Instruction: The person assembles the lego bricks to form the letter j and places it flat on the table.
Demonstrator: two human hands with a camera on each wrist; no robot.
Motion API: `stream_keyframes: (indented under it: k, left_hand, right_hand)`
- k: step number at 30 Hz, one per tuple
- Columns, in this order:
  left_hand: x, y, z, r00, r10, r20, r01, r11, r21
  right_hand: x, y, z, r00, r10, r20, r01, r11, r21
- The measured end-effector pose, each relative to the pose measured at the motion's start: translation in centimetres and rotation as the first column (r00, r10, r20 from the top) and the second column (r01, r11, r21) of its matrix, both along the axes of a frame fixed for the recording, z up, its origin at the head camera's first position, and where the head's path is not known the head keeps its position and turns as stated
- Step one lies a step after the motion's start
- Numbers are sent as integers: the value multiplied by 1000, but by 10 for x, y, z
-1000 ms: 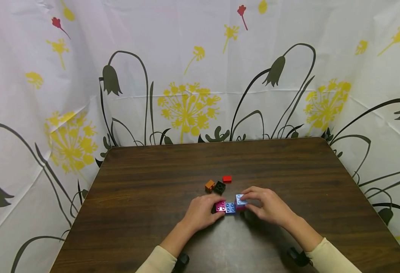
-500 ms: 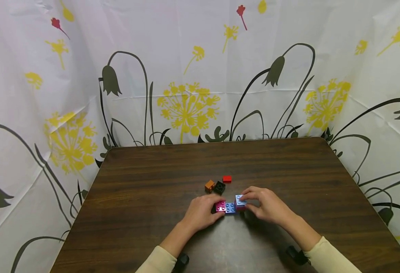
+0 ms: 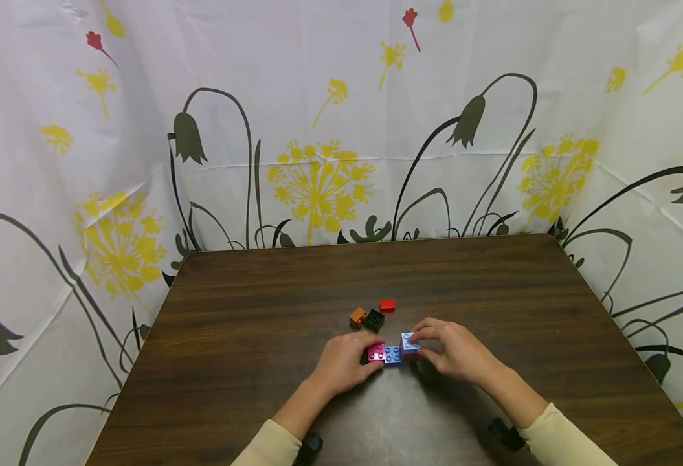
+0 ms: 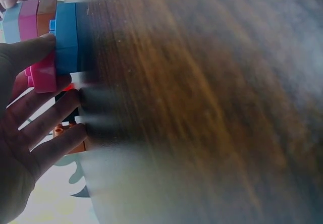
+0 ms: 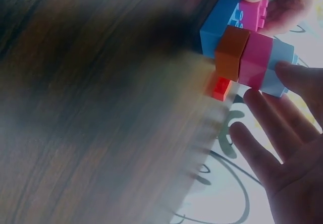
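A small build of toy building bricks stands on the table between my hands. At its base lies a blue brick, its middle studs showing in the head view. On its left end sits a pink brick, which my left hand pinches between thumb and fingers. A stack rises from the right end: an orange-brown brick, a second pink brick, then a light blue brick on top. My right hand grips that top brick with thumb and forefinger, its other fingers spread in the right wrist view.
Loose on the dark wooden table, just behind the build, are an orange brick, a black brick and a red brick. A white flower-print curtain hangs behind the table's far edge.
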State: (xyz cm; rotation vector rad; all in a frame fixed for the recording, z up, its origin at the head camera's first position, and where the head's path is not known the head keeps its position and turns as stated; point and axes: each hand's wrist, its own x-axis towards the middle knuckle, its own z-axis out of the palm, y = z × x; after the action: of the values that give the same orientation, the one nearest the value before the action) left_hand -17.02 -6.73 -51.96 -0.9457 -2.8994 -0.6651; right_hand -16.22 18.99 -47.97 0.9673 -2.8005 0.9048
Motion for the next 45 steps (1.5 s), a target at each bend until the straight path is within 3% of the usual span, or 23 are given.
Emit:
stream_keyframes:
  k: [14, 19, 24, 29, 38, 45]
  left_hand:
    - [0, -1, 0, 1000, -4, -3, 4, 1000, 8]
    - [0, -1, 0, 1000, -2, -4, 2, 1000, 0]
    - [0, -1, 0, 1000, -5, -3, 5, 1000, 0]
    - [0, -1, -1, 1000, -10, -8, 10, 1000, 6]
    - [0, -2, 0, 1000, -10, -27, 10, 1000, 6]
    - [0, -2, -2, 999, -4, -37, 5, 1000, 8]
  right_hand:
    - [-4, 1, 4, 999, 44, 12, -44, 999, -25]
    - [-12, 0, 4, 995, 49, 81, -38, 991, -132]
    - [-25, -7, 5, 986, 13, 165, 20, 980, -200]
    - [-43, -20, 4, 969, -31, 244, 69, 986, -150]
    - [-71, -47, -3, 930, -48, 366, 64, 997, -32]
    - [-84, -64, -9, 933, -114, 340, 85, 992, 98]
